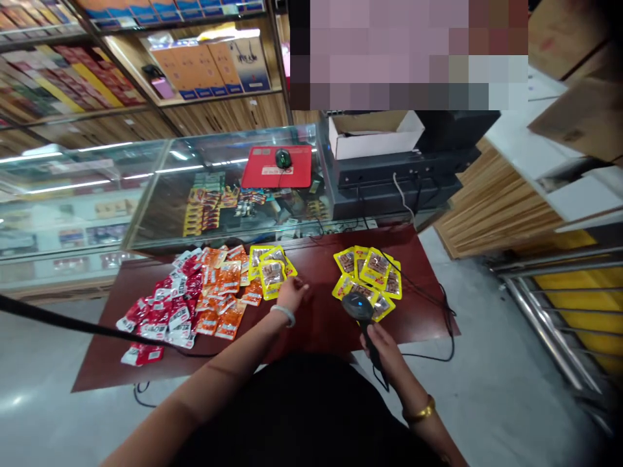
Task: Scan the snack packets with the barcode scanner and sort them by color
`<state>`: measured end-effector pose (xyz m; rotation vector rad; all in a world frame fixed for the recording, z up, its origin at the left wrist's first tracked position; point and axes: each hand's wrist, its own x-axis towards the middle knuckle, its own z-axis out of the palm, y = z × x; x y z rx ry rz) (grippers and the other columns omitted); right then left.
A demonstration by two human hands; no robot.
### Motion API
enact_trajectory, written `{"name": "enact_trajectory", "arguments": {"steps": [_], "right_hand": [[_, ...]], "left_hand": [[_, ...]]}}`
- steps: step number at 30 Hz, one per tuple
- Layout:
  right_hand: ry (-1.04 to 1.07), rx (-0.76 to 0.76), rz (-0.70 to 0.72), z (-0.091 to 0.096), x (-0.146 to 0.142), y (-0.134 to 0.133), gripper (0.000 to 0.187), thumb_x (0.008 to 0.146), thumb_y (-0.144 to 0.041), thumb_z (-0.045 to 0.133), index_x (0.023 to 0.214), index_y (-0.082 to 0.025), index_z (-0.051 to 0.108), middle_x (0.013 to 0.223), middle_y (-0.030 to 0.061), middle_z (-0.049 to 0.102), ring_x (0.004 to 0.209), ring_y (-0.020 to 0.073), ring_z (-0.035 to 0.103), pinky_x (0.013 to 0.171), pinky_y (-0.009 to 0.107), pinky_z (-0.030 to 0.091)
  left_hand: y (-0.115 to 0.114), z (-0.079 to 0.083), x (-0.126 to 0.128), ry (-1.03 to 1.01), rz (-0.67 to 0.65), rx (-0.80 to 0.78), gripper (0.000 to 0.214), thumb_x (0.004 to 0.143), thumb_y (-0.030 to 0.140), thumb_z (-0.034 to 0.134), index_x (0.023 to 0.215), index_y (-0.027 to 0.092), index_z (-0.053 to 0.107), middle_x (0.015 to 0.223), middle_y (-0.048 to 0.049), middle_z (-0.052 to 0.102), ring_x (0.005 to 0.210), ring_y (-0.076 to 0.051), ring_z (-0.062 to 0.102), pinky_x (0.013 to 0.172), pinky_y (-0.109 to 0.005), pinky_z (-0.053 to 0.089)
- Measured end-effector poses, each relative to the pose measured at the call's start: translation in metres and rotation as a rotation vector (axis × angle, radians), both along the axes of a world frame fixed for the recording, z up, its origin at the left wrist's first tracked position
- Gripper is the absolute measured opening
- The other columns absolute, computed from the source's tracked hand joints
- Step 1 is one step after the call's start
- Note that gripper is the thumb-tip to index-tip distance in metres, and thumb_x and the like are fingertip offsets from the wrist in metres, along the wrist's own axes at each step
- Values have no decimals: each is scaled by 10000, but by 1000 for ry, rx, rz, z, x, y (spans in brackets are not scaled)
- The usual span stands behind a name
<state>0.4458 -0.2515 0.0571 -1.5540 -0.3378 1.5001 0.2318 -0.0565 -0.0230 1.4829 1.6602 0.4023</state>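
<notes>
so a big pixelated block (379, 52) covers the top right, no clue what's behind it. the wearer's dark clothing (311, 415) blocks part of the worktop's (317, 259) near edge, and a blurry black cord (73, 320) cuts in from the left edge. the packets overlap so much i can't count them properly, and the print's too small to read.

containers: the white open-topped box (379, 146) on the dark machine (360, 174) has something dark in it, can't make out what. the glass display case (160, 211) behind has rows of small packs (207, 207) inside, plus a red mouse pad (253, 172) with a mouse (283, 158) on top. as for the packets, the yellow ones have windows showing brown stuff: one bunch (272, 269) near the middle, another (377, 263) to the right. orange packets (228, 277) sit left of the middle bunch, then red-and-white packets (178, 308) furthest left.

hands: the left hand (293, 293) is loosely half curled right by the middle yellow bunch, can't tell if the fingertips touch or pinch anything. the right hand (383, 342) is wrapped round the handle of a black scanner (357, 306), its head overlapping the right yellow bunch from this angle.
</notes>
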Motion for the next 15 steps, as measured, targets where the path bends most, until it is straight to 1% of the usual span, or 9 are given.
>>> {"name": "enact_trajectory", "arguments": {"steps": [2, 3, 5, 7, 10, 12, 15], "right_hand": [[30, -1, 24, -1, -9, 10, 494, 675, -669, 677, 701, -213, 490, 542, -48, 528, 415, 85, 433, 418, 211, 291], [43, -1, 38, -2, -14, 14, 494, 671, -667, 681, 706, -214, 487, 540, -51, 527, 413, 83, 432, 416, 207, 294], [58, 11, 76, -3, -24, 22, 491, 669, -663, 685, 724, -213, 495, 535, -55, 526, 408, 79, 427, 410, 202, 298], [60, 32, 119, -2, -32, 28, 484, 676, -660, 680, 761, -211, 520, 529, -57, 524, 407, 77, 423, 407, 199, 302], [49, 51, 174, 2, -42, 34, 483, 683, -655, 676, 810, -207, 549, 528, -57, 523, 414, 80, 426, 409, 200, 306], [38, 45, 190, 7, -47, 36, 490, 675, -659, 680, 822, -208, 556, 530, -56, 519, 422, 88, 430, 411, 205, 305], [30, 26, 192, 10, -52, 36, 511, 653, -674, 684, 824, -211, 553, 526, -58, 516, 416, 90, 418, 411, 210, 299]], "left_hand": [[11, 7, -37, 282, 117, 95, 377, 712, 375, 695, 987, 157, 557, 1066, -131, 616, 1084, -268, 557, 955, -398, 410], [15, 10, -53, 380, 171, 96, 447, 709, 408, 691, 1041, 149, 541, 1120, -151, 596, 1153, -290, 513, 979, -406, 386], [23, 12, -77, 484, 229, 53, 543, 701, 464, 680, 1103, 139, 514, 1177, -175, 573, 1225, -311, 454, 993, -404, 360], [30, 11, -91, 500, 190, 1, 518, 696, 496, 670, 1053, 146, 534, 1142, -177, 595, 1201, -315, 473, 971, -393, 362], [39, 8, -97, 480, 101, -26, 410, 660, 528, 686, 836, 177, 569, 1006, -159, 641, 1093, -310, 545, 904, -365, 385], [43, 6, -97, 433, 123, -47, 384, 638, 534, 700, 736, 194, 550, 911, -128, 652, 1005, -289, 585, 836, -336, 403], [43, 4, -100, 286, 208, -81, 333, 650, 476, 709, 718, 204, 528, 787, -65, 643, 836, -234, 613, 730, -296, 411]]}}
